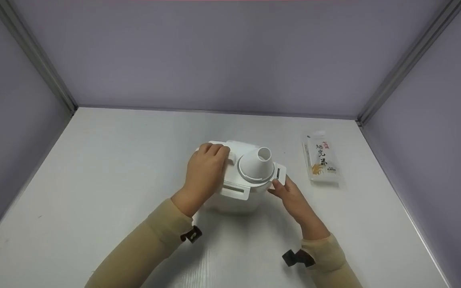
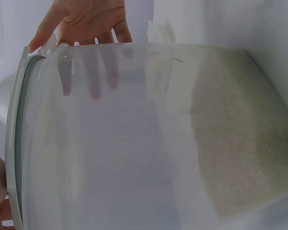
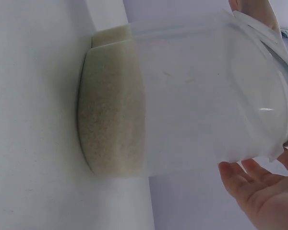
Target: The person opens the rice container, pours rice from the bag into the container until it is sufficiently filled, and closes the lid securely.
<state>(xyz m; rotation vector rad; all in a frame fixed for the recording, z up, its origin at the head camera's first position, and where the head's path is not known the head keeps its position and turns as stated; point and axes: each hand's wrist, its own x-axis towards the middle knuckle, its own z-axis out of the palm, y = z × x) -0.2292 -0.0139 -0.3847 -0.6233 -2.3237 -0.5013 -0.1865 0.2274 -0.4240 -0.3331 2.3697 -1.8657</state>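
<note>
A see-through container point(image 3: 192, 96) stands on the table with pale grain point(image 3: 110, 105) in its bottom part. On top sits a white lid point(image 1: 230, 176) bearing a cone-shaped spout point(image 1: 259, 166) and side clips. My left hand point(image 1: 208, 168) grips the lid from the left, fingers bent over its top. At the right side, my right hand point(image 1: 292, 198) has its thumb by a slotted clip point(image 1: 279, 174), which sticks outward. The left wrist view shows the right hand's fingers point(image 2: 92, 72) fairly straight and spread along the container's far wall.
To the right of the container lies a clear packet point(image 1: 322, 158) with dark writing and a grain picture. Grey-lilac panels point(image 1: 222, 56) wall the white table point(image 1: 114, 160) at the back and both sides.
</note>
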